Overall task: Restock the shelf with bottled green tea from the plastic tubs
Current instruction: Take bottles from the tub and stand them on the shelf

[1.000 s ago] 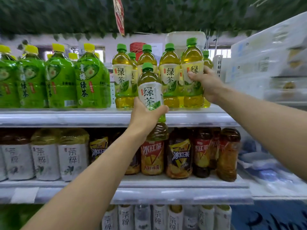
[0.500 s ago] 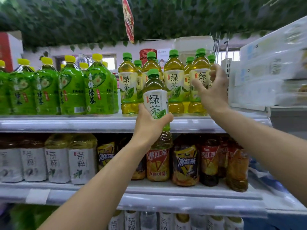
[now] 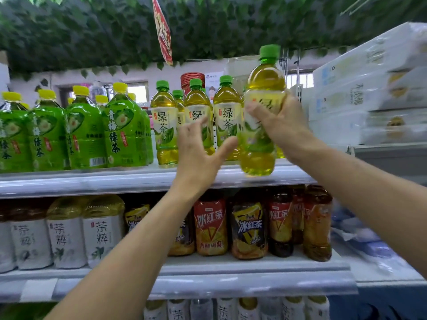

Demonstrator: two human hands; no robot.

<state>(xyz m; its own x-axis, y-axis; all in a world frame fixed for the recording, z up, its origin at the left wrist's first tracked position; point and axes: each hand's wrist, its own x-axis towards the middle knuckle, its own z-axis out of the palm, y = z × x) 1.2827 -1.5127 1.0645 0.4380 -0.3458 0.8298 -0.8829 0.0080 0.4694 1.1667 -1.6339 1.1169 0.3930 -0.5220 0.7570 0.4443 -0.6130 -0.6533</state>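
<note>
Retail shelving filled the view, with leafy green trim overhead and a red hanging sign (image 3: 163, 31) above the upper shelf (image 3: 92, 179).

Hand pose: the right hand (image 3: 280, 122) was raised in front of the upper shelf, its fingers (image 3: 255, 112) curled round the label of a green tea bottle (image 3: 262, 116). That bottle was held off the shelf, tilted slightly, green cap uppermost, its base level with the shelf's front lip. The left hand (image 3: 198, 146) was raised just left of the held bottle, holding nothing, with fingers (image 3: 195, 127) spread wide and the thumb stretched toward the bottle; whether the thumb tip touched it could not be told because of blur.

Edges and room: beyond the left fingers stood a row of green tea bottles (image 3: 164, 125) with green caps, at least two deep. Behind the held bottle and the right fingers, the right end of the upper shelf was largely hidden, so free space there could not be judged.

Surroundings: left of the left fingers, large green bottles with yellow caps (image 3: 122, 132) stood close beside the green tea row. Right of the right fingers, stacked white cartons (image 3: 369, 88) rose beside the shelf end. Below both hands, the lower shelf (image 3: 231, 285) carried white-labelled tea bottles (image 3: 101, 229) and iced black tea bottles (image 3: 210, 225).
</note>
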